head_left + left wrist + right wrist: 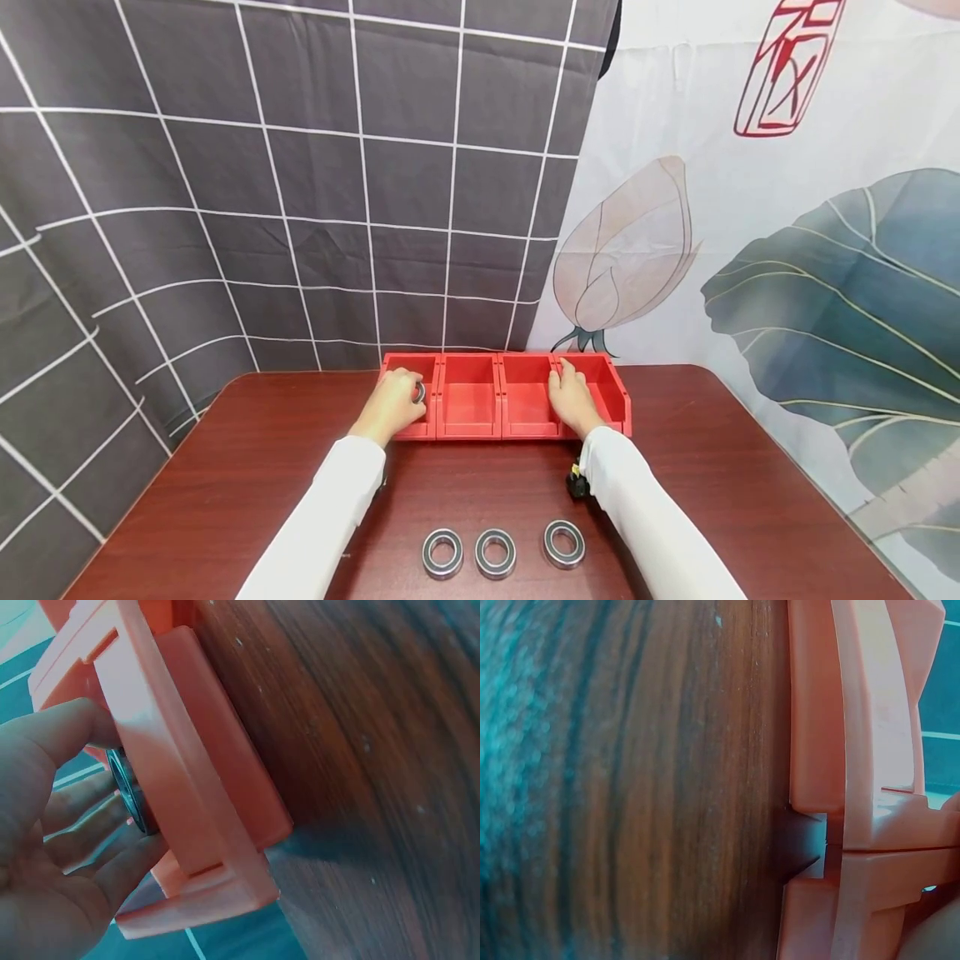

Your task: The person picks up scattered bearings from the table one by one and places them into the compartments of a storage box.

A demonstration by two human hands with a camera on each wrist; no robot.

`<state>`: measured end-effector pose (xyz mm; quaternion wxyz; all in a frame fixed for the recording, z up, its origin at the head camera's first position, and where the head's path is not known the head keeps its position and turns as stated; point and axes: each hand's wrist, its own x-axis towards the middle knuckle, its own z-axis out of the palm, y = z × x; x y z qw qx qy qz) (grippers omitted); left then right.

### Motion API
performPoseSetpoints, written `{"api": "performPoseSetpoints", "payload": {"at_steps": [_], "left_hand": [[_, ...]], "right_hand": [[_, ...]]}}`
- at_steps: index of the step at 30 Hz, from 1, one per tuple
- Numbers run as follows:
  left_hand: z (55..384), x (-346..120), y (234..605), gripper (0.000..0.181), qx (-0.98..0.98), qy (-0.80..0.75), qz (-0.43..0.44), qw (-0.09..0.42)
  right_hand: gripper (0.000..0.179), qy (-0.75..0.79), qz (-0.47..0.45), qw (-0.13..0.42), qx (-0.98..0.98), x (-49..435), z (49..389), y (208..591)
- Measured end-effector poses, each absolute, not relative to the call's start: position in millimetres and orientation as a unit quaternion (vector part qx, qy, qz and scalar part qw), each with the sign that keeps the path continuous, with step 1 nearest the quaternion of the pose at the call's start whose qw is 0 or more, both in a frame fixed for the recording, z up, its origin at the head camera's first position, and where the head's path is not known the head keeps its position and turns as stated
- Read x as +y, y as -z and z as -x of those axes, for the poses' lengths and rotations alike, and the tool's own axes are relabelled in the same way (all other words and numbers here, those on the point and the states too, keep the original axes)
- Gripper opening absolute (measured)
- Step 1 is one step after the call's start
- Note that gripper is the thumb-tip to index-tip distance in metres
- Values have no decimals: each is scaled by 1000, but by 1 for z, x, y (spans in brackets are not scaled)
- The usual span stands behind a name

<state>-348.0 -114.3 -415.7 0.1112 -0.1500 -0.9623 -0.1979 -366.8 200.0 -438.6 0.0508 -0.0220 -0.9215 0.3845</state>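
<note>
I watch the left hand pinch a metal ring by the red bin under it. The right hand sits at two more red bins; I can't tell how far open it is. Three loose rings lie nearer me than both hands.

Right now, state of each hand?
Left hand: closed, holding a silver-black ring-shaped metal bearing at the leftmost red plastic bin.
Right hand: at the two rightmost red bins; open or closed cannot be told.
</note>
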Motion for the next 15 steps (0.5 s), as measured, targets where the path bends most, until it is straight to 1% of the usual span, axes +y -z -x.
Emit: {"api": "performPoseSetpoints", "payload": {"at_steps": [5, 12, 15], "left_hand": [[357, -111, 420, 41, -967, 185, 143, 102], [362, -108, 426, 30, -973, 187, 117, 71], [365, -107, 428, 29, -974, 184, 114, 63]], "right_hand": [[56, -381, 18, 58, -922, 200, 368, 437], [57, -383, 22, 52, -922, 200, 366, 438], [57, -385, 22, 52, -921, 201, 367, 438]]}}
